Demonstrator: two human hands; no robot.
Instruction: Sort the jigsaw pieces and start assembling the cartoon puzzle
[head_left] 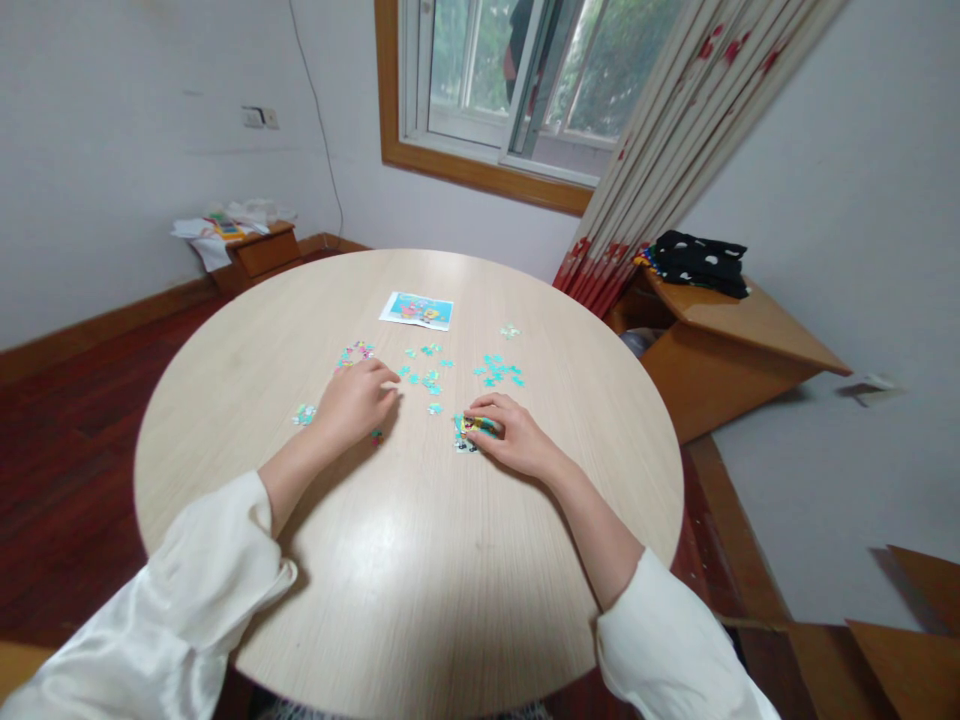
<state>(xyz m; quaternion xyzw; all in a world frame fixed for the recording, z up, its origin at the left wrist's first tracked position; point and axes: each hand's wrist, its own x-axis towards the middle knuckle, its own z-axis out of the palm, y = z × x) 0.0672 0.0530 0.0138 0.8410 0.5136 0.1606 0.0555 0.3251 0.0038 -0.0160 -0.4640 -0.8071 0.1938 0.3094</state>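
Note:
My right hand (517, 436) rests on a small joined section of jigsaw puzzle (462, 434), thumb and fingers on its right part, which they partly cover. That section shows yellow and teal. My left hand (357, 404) hovers over the table to the left, fingers loosely bent and apart, with nothing visible in them. Just beyond it lie pink and purple puzzle pieces (357, 352), partly hidden by the hand. Loose teal pieces (430, 380) are scattered between the hands, and another teal group (496, 371) lies beyond my right hand. A dark reddish piece (376, 437) sits beneath my left hand.
The round wooden table (390, 580) holds a picture card (418, 311) at its far side. Pale piece clusters lie at the left (304, 414) and far right (510, 330). A wooden cabinet (750, 340) with dark cloth (701, 263) stands right, beside a curtain (660, 140).

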